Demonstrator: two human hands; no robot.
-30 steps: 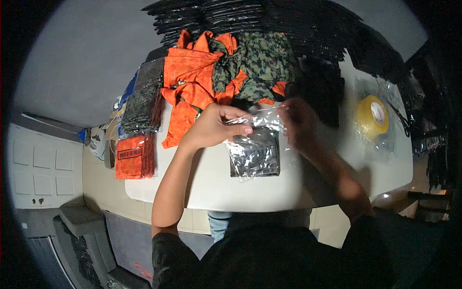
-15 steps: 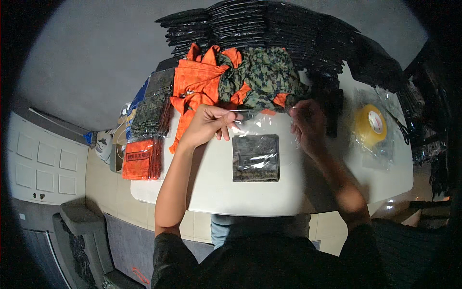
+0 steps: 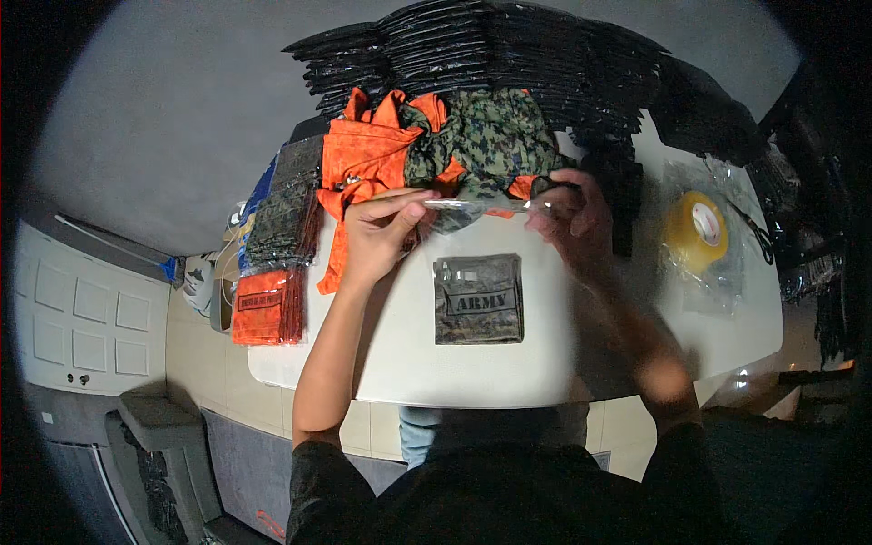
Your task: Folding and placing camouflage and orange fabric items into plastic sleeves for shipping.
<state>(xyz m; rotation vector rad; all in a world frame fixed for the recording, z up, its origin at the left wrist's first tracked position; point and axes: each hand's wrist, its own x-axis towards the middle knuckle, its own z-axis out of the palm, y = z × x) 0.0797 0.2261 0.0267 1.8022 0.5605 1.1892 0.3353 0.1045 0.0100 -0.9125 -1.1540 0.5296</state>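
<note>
A folded grey-green camouflage garment (image 3: 480,322), printed with dark lettering, lies flat in front of me on the white table. Above it a shiny band of clear plastic (image 3: 472,205) stretches between my hands. My left hand (image 3: 386,232) pinches the plastic's left end between thumb and fingers. At the opposite end my right hand (image 3: 581,222) grips it, its fingers partly in shadow and blurred. Whether this plastic joins the wrapping round the garment I cannot tell. Loose orange cloth (image 3: 368,154) and green camouflage cloth (image 3: 500,136) are heaped just beyond my hands.
On the left stand stacked packets of camouflage (image 3: 283,218) and orange cloth (image 3: 268,309). A yellow tape roll (image 3: 698,232), clear plastic sleeves (image 3: 713,295) and black scissors (image 3: 758,241) lie at right. Piled black plastic packets (image 3: 472,54) line the far side.
The clear plastic has become a narrower, tauter band between my hands. Glare over the folded garment has gone, so its lettering shows. My right hand's fingers have spread and shifted slightly.
</note>
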